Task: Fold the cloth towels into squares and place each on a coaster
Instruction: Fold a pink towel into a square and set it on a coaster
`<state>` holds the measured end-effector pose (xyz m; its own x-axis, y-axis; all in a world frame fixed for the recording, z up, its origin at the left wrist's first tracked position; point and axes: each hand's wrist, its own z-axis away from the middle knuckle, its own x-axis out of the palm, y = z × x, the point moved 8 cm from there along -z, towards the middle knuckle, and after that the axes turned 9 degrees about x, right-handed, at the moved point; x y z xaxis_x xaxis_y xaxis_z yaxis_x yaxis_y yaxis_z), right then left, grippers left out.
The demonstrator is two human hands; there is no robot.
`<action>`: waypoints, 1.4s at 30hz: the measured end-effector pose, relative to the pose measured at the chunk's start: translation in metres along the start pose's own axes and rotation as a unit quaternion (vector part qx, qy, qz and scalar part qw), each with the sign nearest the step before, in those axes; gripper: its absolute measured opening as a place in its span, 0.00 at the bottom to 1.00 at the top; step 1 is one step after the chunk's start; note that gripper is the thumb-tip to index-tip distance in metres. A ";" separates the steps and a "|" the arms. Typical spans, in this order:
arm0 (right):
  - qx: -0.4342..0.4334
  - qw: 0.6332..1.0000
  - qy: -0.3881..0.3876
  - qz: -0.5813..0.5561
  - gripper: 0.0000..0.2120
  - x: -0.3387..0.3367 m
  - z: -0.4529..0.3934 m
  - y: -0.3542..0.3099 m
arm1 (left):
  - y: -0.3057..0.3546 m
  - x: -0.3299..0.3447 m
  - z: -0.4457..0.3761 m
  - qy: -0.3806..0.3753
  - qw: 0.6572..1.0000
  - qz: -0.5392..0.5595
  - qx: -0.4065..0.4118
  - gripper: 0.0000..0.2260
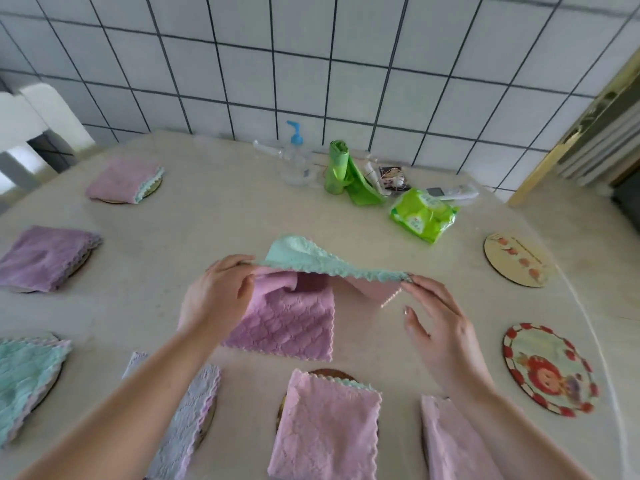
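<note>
A pink towel with a mint-green back (294, 317) hangs partly lifted over the middle of the table. My left hand (214, 292) pinches its left top corner. My right hand (433, 317) pinches its right top corner with thumb and forefinger, the other fingers spread. The top edge is stretched between both hands and the lower part lies on the table. Two round coasters lie bare at the right: a peach-patterned one (517, 259) and a red-rimmed one (550, 368). Folded towels lie on coasters near me (325, 424), (453, 441), (187, 420) and at the left (24, 372), (45, 258), (121, 180).
At the back of the table stand a clear pump bottle (296, 157), a green bag roll (337, 168), a green wipes pack (424, 214) and small clutter. A tiled wall rises behind. A white chair (34, 123) stands at the far left.
</note>
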<state>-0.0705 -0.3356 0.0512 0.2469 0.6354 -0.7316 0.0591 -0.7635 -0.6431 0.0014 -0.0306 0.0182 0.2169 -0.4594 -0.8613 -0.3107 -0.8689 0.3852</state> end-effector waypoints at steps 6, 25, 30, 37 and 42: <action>-0.056 0.995 -0.055 0.058 0.19 -0.036 -0.056 -0.008 | 0.036 -0.043 -0.065 0.043 0.999 -0.007 -0.016 0.10; -0.121 0.979 0.001 0.166 0.21 -0.209 -0.179 -0.026 | 0.228 -0.161 -0.171 0.172 0.979 -0.063 0.089 0.12; -0.105 0.977 -0.006 0.185 0.16 -0.206 -0.168 -0.001 | 0.225 -0.140 -0.159 0.140 0.984 -0.087 0.069 0.13; -0.042 0.991 0.022 0.125 0.10 -0.194 -0.168 0.003 | 0.177 -0.133 -0.157 0.142 0.990 -0.012 -0.019 0.07; 0.088 0.992 0.033 0.085 0.10 -0.169 -0.173 0.005 | 0.129 -0.113 -0.178 0.104 0.992 0.047 -0.060 0.14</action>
<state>0.0548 -0.4669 0.2109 0.3014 0.4854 -0.8207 -0.1581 -0.8234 -0.5451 0.1014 -0.1238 0.2239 0.3831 -0.5565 -0.7372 -0.2296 -0.8305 0.5076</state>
